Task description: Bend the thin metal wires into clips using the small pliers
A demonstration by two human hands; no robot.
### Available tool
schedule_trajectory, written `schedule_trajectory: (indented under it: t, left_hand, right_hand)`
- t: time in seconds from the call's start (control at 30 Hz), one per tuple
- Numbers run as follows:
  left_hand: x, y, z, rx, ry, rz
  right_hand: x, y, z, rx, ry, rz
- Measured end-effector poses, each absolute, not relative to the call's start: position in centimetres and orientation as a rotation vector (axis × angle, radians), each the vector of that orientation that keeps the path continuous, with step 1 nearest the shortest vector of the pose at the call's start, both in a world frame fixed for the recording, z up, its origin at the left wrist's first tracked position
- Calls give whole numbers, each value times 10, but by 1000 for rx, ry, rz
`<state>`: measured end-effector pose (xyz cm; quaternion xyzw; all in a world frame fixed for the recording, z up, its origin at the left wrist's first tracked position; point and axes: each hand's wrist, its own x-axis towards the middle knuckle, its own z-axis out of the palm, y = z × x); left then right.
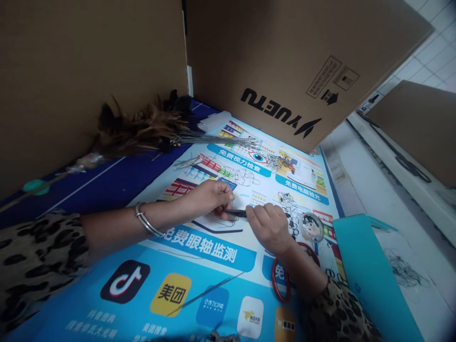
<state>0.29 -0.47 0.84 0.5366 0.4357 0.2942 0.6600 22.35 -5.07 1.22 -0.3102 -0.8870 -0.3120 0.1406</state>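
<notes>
My right hand (269,227) is wrapped round the handles of a pair of pliers, which it hides. The dark jaws of the pliers (236,213) point left, toward my left hand (215,197). The left fingers are pinched together beside the jaw tips; what lies between them is too small to make out. Beyond the hands, loops of thin wire (245,178) and a loose wire tangle (288,198) lie on the printed sheet (210,228). A red-looped tool (273,280), maybe scissors, is partly hidden under my right forearm.
Brown feathers (149,121) and a bundle of straight wires (217,138) lie at the back left. Cardboard boxes (228,57) wall off the far side. At right, a turquoise box (366,266) stands beside wire scraps (406,268). Long dark strands (206,293) lie in front.
</notes>
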Motion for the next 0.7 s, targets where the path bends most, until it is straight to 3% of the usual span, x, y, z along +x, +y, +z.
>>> schedule_trajectory:
  t: [0.27, 0.7]
  left_hand:
    - [1, -5, 5, 1381, 1024, 728]
    - [-1, -12, 17, 1869, 1193, 694]
  right_hand:
    - [216, -56, 8, -1107, -2606, -727]
    - [203, -66, 21, -1584, -2611, -75]
